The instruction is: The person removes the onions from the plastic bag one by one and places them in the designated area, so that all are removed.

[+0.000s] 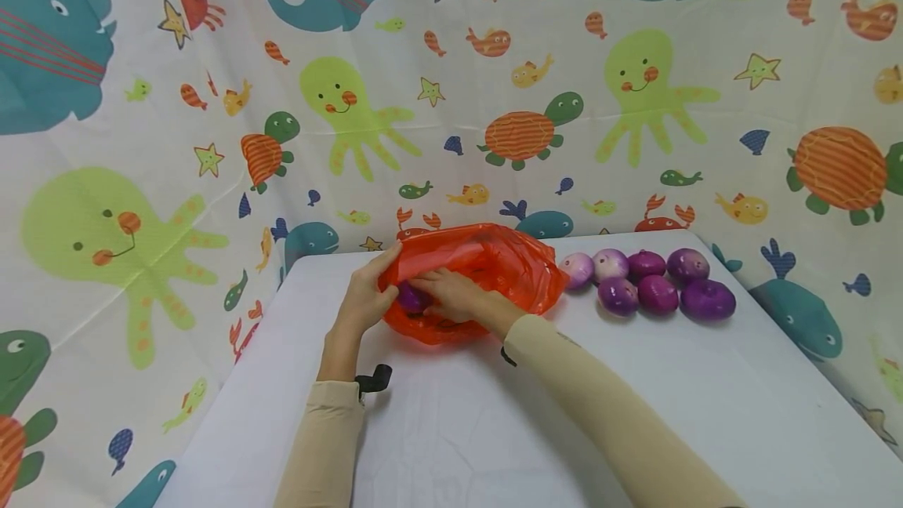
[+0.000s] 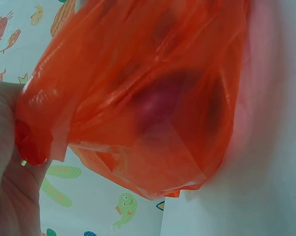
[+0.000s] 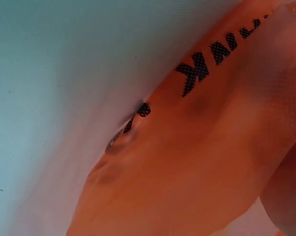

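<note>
A red plastic bag (image 1: 508, 257) lies on the white table with its mouth toward me. My left hand (image 1: 367, 288) grips the bag's rim at the left side; in the left wrist view the plastic (image 2: 138, 98) is bunched between thumb and fingers. My right hand (image 1: 455, 294) reaches inside the mouth, fingers and thumb about a purple onion (image 1: 412, 298). Through the plastic, the left wrist view shows a blurred purple shape (image 2: 160, 101). The right wrist view is mostly filled by the bag (image 3: 187, 162) with black print, and the fingers are hidden there.
To the right of the bag several purple and paler onions (image 1: 658, 295) stand grouped in two rows near the table's back right corner. A cloth (image 1: 451, 100) printed with sea animals hangs behind and beside the white table (image 1: 451, 429).
</note>
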`<state>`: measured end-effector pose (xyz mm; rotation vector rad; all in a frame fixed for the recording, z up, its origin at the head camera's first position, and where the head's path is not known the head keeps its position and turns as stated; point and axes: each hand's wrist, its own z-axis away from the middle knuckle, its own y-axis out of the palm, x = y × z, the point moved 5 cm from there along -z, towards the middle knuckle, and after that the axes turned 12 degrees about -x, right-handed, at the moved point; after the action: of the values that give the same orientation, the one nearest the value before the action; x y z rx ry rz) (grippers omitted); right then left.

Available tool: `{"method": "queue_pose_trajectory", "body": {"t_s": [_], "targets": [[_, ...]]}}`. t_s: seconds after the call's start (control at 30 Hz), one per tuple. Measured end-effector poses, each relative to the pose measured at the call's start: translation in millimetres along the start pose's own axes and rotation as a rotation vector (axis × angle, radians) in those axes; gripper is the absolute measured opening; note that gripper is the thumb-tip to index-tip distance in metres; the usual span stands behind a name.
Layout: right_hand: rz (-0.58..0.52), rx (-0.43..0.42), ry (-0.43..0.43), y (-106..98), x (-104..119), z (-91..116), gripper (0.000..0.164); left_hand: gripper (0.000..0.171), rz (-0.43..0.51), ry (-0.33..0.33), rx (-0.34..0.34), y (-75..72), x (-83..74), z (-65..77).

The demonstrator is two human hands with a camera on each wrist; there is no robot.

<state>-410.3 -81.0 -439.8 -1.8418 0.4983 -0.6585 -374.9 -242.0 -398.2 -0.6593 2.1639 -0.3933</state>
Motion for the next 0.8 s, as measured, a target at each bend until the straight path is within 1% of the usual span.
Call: {"method": "queue_pose_trajectory", "body": {"t_s": [0.1, 0.2, 0.33, 0.4, 0.47, 0.57, 0.63, 0.8], "targets": [[0.023, -0.006, -0.009, 1, 1, 1, 0.069, 0.079, -0.008, 0.002, -0.002, -0.6, -0.4, 0.0], [0.014, -0.006, -0.007, 1, 1, 4, 0.069, 0.078, -0.012, 0.005, -0.004, -0.9, -0.9, 0.0], [-0.078, -0.013, 0.019, 2, -2, 6, 0.072, 0.079, -0.004, 0.002, -0.006, -1.0, -0.7, 0.1], [-0.129, -0.020, 0.038, 1, -4, 7, 0.071, 0.080, 0.000, -0.001, -0.005, -0.7, -0.9, 0.1], [-0.154, -0.029, 0.052, 0, -7, 8, 0.069, 0.080, 0.002, -0.005, -0.003, -0.5, -1.1, 0.4], [-0.155, -0.023, 0.080, -1, -12, 10, 0.066, 0.080, 0.001, -0.009, -0.001, -0.3, -1.4, 1.1], [-0.149, -0.023, 0.090, -1, -15, 11, 0.069, 0.080, 0.002, -0.011, 0.000, -0.4, -1.0, 1.6], [-0.158, -0.065, 0.065, -8, -16, 11, 0.074, 0.079, 0.007, -0.012, -0.002, 0.2, -0.2, 0.9]]}}
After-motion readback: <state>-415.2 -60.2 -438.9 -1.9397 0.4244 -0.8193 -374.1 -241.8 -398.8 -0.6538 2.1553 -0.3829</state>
